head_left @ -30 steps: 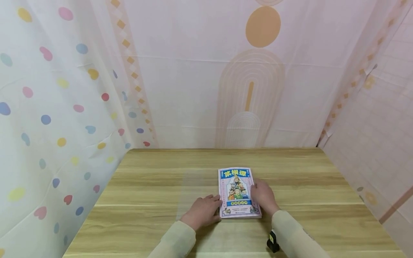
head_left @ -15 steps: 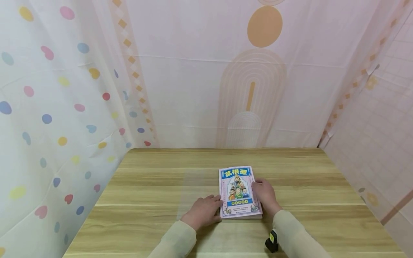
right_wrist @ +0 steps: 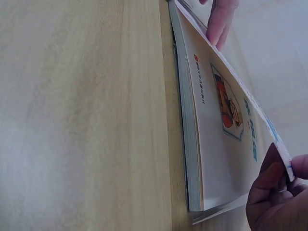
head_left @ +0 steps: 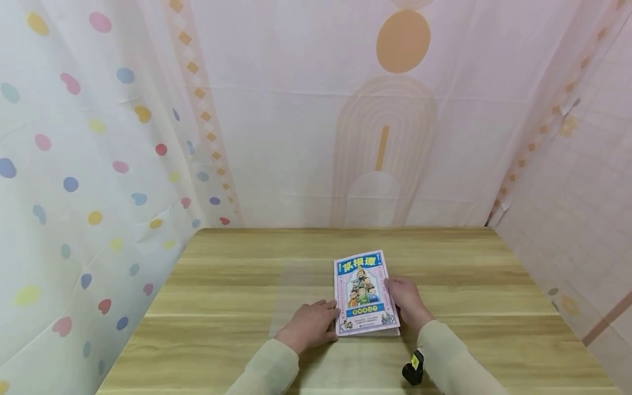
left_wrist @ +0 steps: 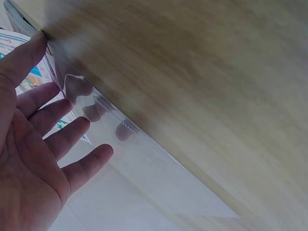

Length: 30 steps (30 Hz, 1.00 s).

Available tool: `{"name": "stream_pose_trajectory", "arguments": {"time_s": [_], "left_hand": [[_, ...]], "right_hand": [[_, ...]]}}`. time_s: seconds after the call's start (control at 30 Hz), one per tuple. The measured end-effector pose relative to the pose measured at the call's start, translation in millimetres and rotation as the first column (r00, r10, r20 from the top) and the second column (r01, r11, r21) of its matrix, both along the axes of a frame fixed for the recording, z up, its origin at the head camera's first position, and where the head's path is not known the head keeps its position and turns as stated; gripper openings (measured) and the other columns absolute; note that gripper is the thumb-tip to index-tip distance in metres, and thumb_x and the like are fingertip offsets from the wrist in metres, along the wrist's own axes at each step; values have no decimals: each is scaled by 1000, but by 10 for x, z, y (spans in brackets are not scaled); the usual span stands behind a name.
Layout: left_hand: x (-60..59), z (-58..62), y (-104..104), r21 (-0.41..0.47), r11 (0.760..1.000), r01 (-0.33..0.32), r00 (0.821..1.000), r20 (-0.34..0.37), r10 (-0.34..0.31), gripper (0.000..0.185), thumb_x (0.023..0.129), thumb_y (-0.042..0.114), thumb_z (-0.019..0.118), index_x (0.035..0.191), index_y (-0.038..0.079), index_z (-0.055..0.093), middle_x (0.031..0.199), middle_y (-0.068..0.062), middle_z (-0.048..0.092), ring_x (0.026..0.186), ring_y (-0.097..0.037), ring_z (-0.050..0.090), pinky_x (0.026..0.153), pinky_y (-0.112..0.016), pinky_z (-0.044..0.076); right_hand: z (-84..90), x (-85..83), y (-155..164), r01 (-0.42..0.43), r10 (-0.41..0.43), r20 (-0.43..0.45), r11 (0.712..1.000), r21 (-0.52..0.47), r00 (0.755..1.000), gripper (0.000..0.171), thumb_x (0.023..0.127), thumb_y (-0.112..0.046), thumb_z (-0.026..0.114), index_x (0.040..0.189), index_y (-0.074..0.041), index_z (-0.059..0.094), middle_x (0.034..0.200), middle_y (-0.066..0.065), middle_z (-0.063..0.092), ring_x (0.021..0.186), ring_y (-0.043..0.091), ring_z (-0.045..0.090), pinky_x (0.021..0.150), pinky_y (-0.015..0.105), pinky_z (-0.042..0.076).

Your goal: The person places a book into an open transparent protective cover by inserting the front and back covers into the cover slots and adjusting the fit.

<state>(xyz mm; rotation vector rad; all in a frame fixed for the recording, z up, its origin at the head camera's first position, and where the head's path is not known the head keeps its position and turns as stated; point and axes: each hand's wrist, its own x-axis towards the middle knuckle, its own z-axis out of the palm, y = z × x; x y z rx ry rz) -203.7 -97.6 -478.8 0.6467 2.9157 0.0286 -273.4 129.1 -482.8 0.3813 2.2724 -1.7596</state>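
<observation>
Head view: wooden table (head_left: 222, 296), patterned curtains (head_left: 99, 137); right grip (head_left: 406, 300) lifts book cover (head_left: 362, 285), left grip (head_left: 308, 325) flat.

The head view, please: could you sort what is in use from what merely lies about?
In use:
colourful paperback book, front cover lifted by right hand
left hand, beside its spine

Lying about:
clear plastic sheet
wooden table

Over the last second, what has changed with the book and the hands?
The right hand has pinched the front cover at its right edge and raised it off the pages of the book. The left hand stays flat at the book's left edge, on the clear sheet on the table.
</observation>
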Motion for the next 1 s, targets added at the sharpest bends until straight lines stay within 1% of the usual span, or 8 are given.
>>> {"name": "stream_pose_trajectory", "arguments": {"time_s": [0.13, 0.23, 0.3, 0.43, 0.57, 0.7, 0.83, 1.0], "left_hand": [[-7, 0, -12, -7, 1000, 2, 1000, -4, -2, 57, 87, 44, 74, 136, 17, 61, 145, -2, 52, 130, -29, 51, 97, -49, 48], [-18, -22, -10, -12, 1000, 0, 1000, -10, 0, 57, 88, 44, 73, 137, 17, 61, 146, -2, 52, 131, -29, 51, 97, -49, 48], [-24, -34, -10, -13, 1000, -3, 1000, -4, 3, 56, 87, 43, 74, 136, 17, 61, 145, -2, 52, 131, -29, 51, 98, -49, 48], [-28, -37, -15, -20, 1000, 17, 1000, -18, -18, 55, 86, 44, 75, 132, 16, 63, 142, -2, 54, 129, -28, 51, 100, -47, 46], [-37, -31, -16, -26, 999, 48, 998, -49, -49, 52, 86, 45, 73, 127, 14, 65, 136, -2, 57, 129, -27, 50, 106, -45, 41], [-67, -27, 5, -6, 998, 57, 997, -50, -57, 43, 86, 38, 70, 119, 10, 67, 124, -3, 61, 124, -25, 51, 108, -44, 39], [-75, -12, 38, 17, 998, 57, 997, -51, -56, 33, 89, 30, 66, 113, 8, 69, 115, -3, 62, 118, -23, 54, 105, -43, 42], [-69, -11, 68, 53, 998, 38, 998, -44, -36, 23, 91, 24, 64, 105, 7, 71, 106, -3, 62, 106, -21, 58, 97, -40, 47]], "right_hand": [[15, -10, -18, 22, -22, -36, 1000, 10, 999, 48, 104, -24, 44, 139, 7, 49, 125, 24, 59, 114, 34, 58, 101, 51, 44], [36, -18, -24, 36, -36, -70, 999, -1, 997, 47, 105, -23, 40, 140, 7, 49, 130, 25, 56, 118, 35, 53, 103, 51, 42], [48, -20, -30, 35, -37, -85, 999, -26, 996, 46, 105, -22, 38, 139, 8, 50, 128, 24, 57, 110, 32, 57, 95, 46, 48], [79, -1, -54, 28, -37, -84, 995, -99, 996, 42, 106, -21, 39, 138, 2, 54, 123, 20, 60, 99, 25, 61, 81, 35, 52], [115, 28, -94, 41, -60, -111, 985, -170, 992, 37, 105, -17, 44, 135, -1, 58, 120, 18, 63, 94, 23, 62, 78, 33, 52], [136, 38, -124, 64, -97, -140, 973, -223, 985, 34, 103, -14, 48, 131, -1, 61, 114, 16, 65, 88, 21, 62, 74, 31, 52], [144, 52, -141, 91, -130, -144, 964, -251, 981, 32, 102, -15, 51, 130, -4, 63, 113, 13, 65, 86, 18, 62, 74, 29, 52], [147, 82, -179, 95, -147, -181, 958, -271, 972, 32, 101, -12, 53, 128, -1, 63, 112, 16, 66, 82, 16, 63, 71, 28, 53]]}}
